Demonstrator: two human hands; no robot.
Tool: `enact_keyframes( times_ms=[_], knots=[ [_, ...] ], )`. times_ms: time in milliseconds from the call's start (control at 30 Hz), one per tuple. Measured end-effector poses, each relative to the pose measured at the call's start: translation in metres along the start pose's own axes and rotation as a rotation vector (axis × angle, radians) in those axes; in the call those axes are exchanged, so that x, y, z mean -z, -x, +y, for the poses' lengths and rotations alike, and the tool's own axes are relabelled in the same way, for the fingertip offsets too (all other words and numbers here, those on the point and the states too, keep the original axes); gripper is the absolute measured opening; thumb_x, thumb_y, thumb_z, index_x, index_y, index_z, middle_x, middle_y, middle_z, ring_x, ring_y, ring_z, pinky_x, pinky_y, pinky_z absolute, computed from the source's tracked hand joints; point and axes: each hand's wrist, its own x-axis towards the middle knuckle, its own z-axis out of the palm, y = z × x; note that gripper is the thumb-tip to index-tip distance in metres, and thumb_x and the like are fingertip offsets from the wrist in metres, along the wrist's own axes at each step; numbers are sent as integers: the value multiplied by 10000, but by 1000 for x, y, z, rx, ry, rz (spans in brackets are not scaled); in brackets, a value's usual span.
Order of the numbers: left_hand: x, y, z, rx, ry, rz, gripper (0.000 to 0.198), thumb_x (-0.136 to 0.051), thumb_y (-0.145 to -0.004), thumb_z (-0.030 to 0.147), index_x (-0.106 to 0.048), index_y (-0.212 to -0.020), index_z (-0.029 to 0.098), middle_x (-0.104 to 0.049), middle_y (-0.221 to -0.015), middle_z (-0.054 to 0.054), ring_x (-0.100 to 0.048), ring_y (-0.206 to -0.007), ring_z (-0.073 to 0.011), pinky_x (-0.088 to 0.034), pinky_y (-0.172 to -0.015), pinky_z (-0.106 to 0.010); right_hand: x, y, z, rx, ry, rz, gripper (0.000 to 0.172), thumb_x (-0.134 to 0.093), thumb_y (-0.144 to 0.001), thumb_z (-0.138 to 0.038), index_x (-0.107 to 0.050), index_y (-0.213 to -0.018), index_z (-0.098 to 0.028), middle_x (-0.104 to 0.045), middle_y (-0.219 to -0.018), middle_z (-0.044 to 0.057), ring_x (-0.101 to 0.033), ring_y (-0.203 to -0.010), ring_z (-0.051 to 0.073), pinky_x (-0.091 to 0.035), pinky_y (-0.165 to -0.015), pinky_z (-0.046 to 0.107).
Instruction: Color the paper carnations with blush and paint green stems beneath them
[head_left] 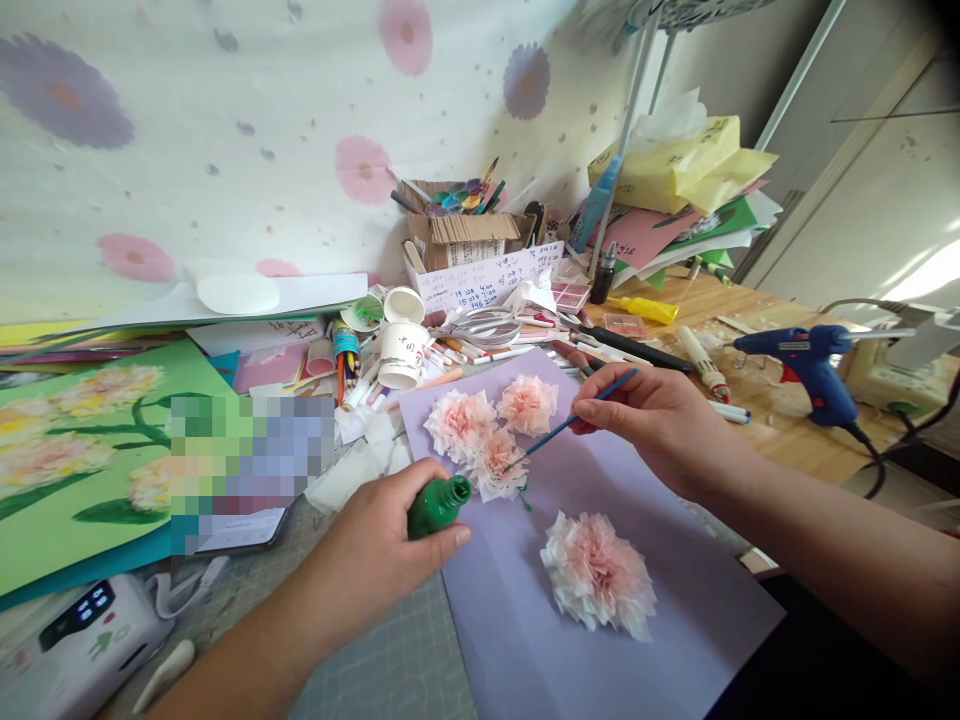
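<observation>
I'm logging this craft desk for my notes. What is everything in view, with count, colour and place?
paper flowers: four, pink and white, on the lilac sheet, three clustered, one apart nearer the person
lilac sheet: one, pale purple, desk centre
paint bottle: one, green, open, in the left hand
brush: one, blue handle, in the right hand, tip at the cluster
glue gun: one, blue, right of desk
paper cup: one, white, behind the sheet
scissors: one pair, clear handles, near the cup
green picture: one, flower design, left
left hand: gripping the bottle
right hand: pinching the brush
</observation>
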Motion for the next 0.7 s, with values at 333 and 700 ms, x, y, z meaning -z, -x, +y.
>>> enact_keyframes(
  times_ms=[333, 700],
  knots=[
    [-1, 0, 1, 2, -1, -5, 187, -594, -829, 408, -513, -871, 244, -529, -723, 52, -498, -699, -212, -362, -639, -312, 0, -3, 0, -3, -14, 34, 270, -878, -616, -382, -671, -640, -209, -675, -631, -2, -633, -610, 145, -535, -647, 297],
    [-2, 0, -2, 12, 10, -14, 195, -593, -836, 425, -512, -873, 251, -521, -721, 51, -503, -701, -216, -359, -644, -309, 5, -4, -3, -33, -1, 49, 309, -896, -577, -403, -668, -627, -201, -662, -630, -3, -627, -602, 144, -529, -643, 301]
  ],
)
